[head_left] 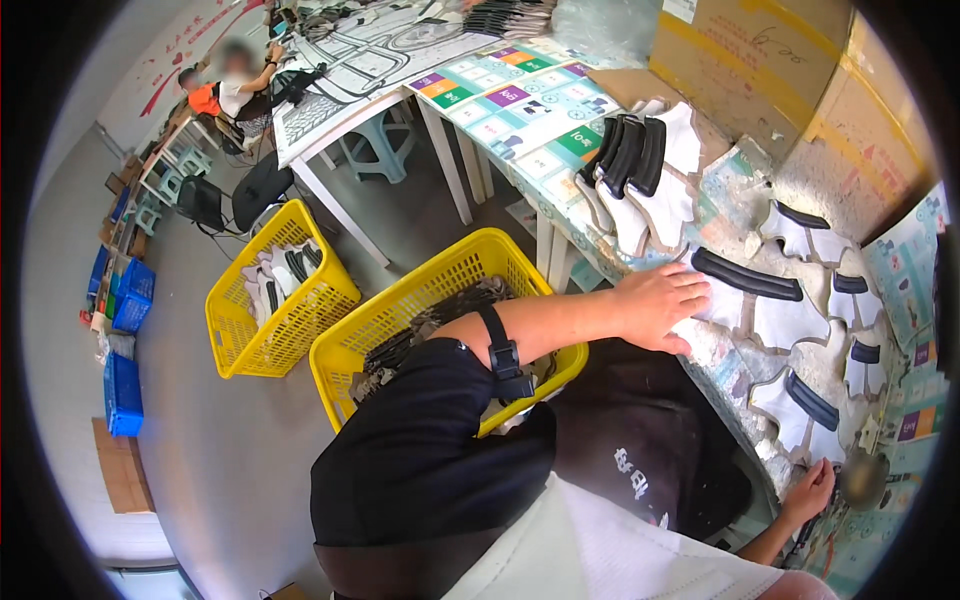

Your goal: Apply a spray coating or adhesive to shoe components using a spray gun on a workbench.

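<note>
The left hand [663, 305] lies palm down and spread at the near edge of the surface [548, 95], right of the centre of the frame, its fingertips at the left end of the large piece [775, 322], a white shape with a black strip [745, 275] along its upper edge. The right hand [808, 495], at the lower right, is well apart from it, fingertips drawn close together just below the lower piece [783, 405]; whether they pinch anything (the spot is small and crowded) cannot be told.

More white pieces lie around the large one: an upper piece [800, 242] and two small pieces [856, 302] toward the right rim. A stack [648, 160] of similar ones leans above the left hand, and a yellow basket [440, 272] stands below the surface, left of that hand.

Good handling here probably means keeping the left palm light and flat, so that the large piece neither creases nor slides. The pieces look soft, so steadying one by its white part would likely spare the black strip. The right hand would do best to work with its fingertips alone, lifting rather than dragging, since the neighbouring pieces lie close (a trailing sleeve or wrist could shift them).
</note>
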The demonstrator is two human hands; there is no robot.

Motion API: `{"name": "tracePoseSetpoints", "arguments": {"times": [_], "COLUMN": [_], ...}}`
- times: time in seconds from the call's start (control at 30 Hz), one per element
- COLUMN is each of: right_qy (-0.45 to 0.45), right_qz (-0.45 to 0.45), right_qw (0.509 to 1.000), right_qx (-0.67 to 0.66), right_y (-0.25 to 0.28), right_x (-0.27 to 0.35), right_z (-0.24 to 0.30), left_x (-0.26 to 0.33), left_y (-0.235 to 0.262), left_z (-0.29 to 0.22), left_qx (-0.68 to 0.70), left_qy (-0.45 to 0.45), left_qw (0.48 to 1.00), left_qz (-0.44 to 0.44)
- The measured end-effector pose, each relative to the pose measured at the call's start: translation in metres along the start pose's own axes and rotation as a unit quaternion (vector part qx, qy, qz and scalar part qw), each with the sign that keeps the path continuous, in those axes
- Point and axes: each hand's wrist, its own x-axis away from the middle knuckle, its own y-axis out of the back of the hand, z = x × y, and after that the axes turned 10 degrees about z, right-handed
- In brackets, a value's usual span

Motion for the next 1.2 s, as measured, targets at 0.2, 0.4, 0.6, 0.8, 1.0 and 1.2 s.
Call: {"name": "tracePoseSetpoints", "arguments": {"times": [0.2, 0.4, 0.6, 0.8, 1.0, 1.2], "right_qy": [-0.015, -0.018, -0.008, 0.002, -0.013, 0.030], "right_qz": [0.008, 0.003, 0.000, -0.006, -0.024, -0.031], "right_qw": [1.000, 1.000, 1.000, 1.000, 1.000, 0.999], "right_qx": [-0.010, -0.011, 0.003, 0.010, 0.001, 0.006], "right_y": [0.000, -0.002, 0.000, -0.001, -0.003, -0.002], "right_x": [-0.001, -0.001, -0.002, -0.002, 0.006, -0.002], "right_z": [0.001, 0.000, 0.003, 0.004, -0.009, 0.012], "left_x": [0.000, 0.000, -0.001, 0.001, -0.017, -0.036], "left_y": [-0.003, 0.000, -0.003, 0.002, 0.002, 0.012], "left_z": [-0.002, -0.003, -0.002, -0.001, 0.018, 0.025], "left_qx": [-0.005, 0.007, 0.000, 0.039, 0.093, -0.003], "left_qy": [0.003, 0.006, 0.008, 0.003, -0.037, -0.057], "left_qw": [1.000, 0.999, 0.999, 0.998, 0.995, 0.998], "left_qz": [-0.029, -0.034, -0.034, -0.045, 0.002, -0.024]}}
